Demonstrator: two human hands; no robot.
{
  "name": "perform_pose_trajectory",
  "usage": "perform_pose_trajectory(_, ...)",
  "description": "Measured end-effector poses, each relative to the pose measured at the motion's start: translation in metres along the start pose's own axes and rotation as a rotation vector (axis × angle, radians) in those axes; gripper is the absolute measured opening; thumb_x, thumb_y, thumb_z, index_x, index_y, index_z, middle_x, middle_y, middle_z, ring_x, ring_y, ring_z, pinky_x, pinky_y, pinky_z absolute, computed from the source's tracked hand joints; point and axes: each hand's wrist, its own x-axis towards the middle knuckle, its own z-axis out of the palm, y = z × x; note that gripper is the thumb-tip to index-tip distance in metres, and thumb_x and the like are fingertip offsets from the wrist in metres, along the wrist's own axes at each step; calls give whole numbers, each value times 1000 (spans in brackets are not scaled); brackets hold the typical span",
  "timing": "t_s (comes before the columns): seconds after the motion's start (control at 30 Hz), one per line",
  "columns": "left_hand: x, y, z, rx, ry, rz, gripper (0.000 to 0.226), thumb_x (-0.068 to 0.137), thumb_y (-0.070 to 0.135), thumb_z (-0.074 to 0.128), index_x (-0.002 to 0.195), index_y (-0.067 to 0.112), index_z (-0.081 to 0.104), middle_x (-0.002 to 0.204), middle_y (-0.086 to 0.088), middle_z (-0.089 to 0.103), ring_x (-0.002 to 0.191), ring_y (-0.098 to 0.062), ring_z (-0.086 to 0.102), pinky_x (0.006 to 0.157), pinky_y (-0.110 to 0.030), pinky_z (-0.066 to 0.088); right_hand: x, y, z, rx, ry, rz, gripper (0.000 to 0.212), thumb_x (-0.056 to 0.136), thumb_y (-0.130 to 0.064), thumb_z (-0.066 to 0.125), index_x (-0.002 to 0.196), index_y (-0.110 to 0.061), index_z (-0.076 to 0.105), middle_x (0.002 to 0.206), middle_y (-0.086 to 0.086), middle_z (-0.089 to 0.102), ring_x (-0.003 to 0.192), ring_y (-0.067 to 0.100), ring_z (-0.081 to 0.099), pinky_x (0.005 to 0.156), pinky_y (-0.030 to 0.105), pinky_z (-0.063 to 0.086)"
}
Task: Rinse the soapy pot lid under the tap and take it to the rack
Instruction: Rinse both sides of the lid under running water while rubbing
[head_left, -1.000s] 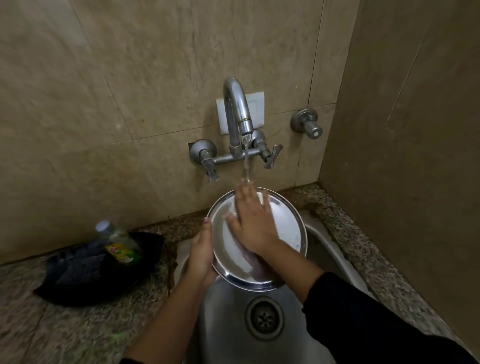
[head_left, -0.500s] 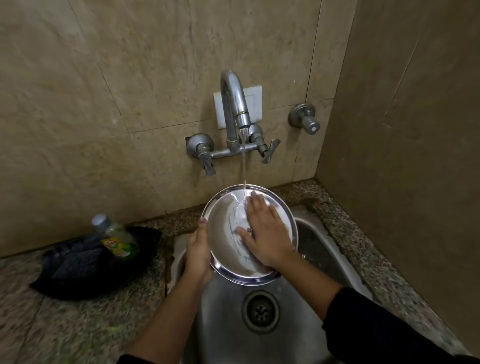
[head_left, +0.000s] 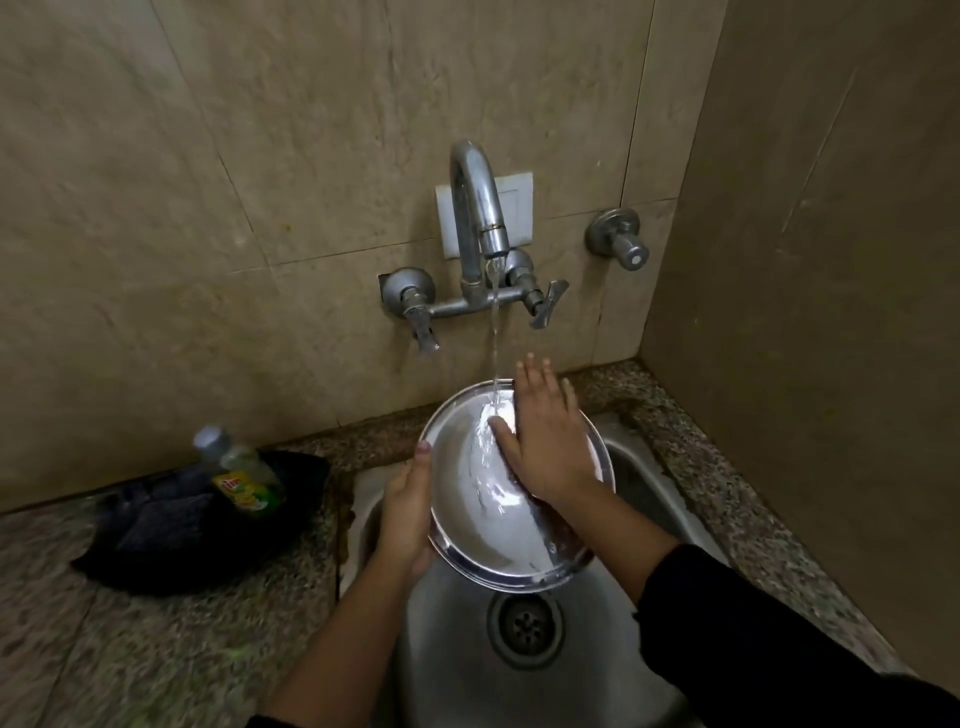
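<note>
A round steel pot lid (head_left: 483, 525) is held tilted over the steel sink (head_left: 447, 639), under the running tap (head_left: 475, 208). Water falls onto the lid's upper part and runs down its face. My left hand (head_left: 408, 512) grips the lid's left rim, thumb over the edge. My right hand (head_left: 545, 439) lies flat on the lid's upper right, fingers spread and reaching past the far rim. No rack is in view.
A drain (head_left: 525, 627) sits below the lid. On the speckled counter at the left lies a dark cloth (head_left: 171, 525) with a dish-soap bottle (head_left: 236, 473) on it. A wall valve (head_left: 618, 241) sticks out at the right. Tiled walls close in behind and to the right.
My right hand has slid up and to the right across the lid, from its middle to its far rim. The left hand keeps its grip on the rim.
</note>
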Motion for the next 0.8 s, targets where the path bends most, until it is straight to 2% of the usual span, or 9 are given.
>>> perform_pose_trajectory(0.07,-3,0,5,24,-86,8,19,90,22,61,99,8,72,90,-12,76,83,-25,71,78,-38,56,14,-18,-2,58,6,-230,54,98,-43,36,141,-11,44,148,14,43,140,28,34,117,44,18)
perform_pose_trajectory(0.13,-6,7,6,62,-174,53,15,85,1,63,95,8,71,87,-10,76,79,-23,71,75,-34,57,23,-25,-8,35,28,-501,36,97,-39,38,108,-19,65,108,6,66,104,26,59,93,39,33)
perform_pose_trajectory(0.23,-6,16,4,90,-235,70,18,81,-6,64,95,5,70,87,-9,76,72,-19,72,68,-30,59,40,-8,-27,93,-14,-289,48,100,-45,34,85,-15,68,81,10,69,78,29,65,66,33,40)
perform_pose_trajectory(0.3,-4,19,2,106,-206,82,17,81,-6,64,94,4,69,75,-4,76,63,-14,71,58,-25,57,46,6,-32,124,-47,-67,52,102,-43,31,80,-11,67,79,15,70,78,33,66,65,34,43)
perform_pose_trajectory(0.33,-1,21,2,128,-205,97,17,81,-7,64,92,4,70,70,-2,75,61,-13,70,57,-23,56,46,2,-34,140,-52,-98,50,102,-41,32,80,-13,67,81,15,70,79,34,67,66,35,43)
perform_pose_trajectory(0.43,9,28,4,253,-266,170,22,78,-10,63,81,9,73,72,2,74,70,-10,68,68,-24,53,39,-32,-32,128,-88,-562,40,97,-44,41,88,-16,67,85,8,70,78,27,65,62,33,46)
perform_pose_trajectory(0.5,14,30,2,294,-293,182,18,77,-9,64,83,6,73,78,-3,75,76,-11,68,72,-24,52,41,-32,-32,106,-153,-697,38,96,-45,43,86,-14,64,83,6,66,78,25,63,60,31,41)
perform_pose_trajectory(0.67,19,36,-15,176,-212,130,14,78,0,69,91,5,73,80,-10,75,71,-23,70,63,-29,54,53,27,-43,223,-236,-267,38,98,-47,42,99,-18,67,96,7,70,87,23,63,71,31,41)
perform_pose_trajectory(0.8,22,41,-2,244,-283,153,15,78,1,69,91,7,73,90,-14,73,81,-24,69,76,-35,54,53,-19,-40,182,-275,-455,36,98,-45,43,92,-14,60,91,6,66,81,19,58,69,35,43)
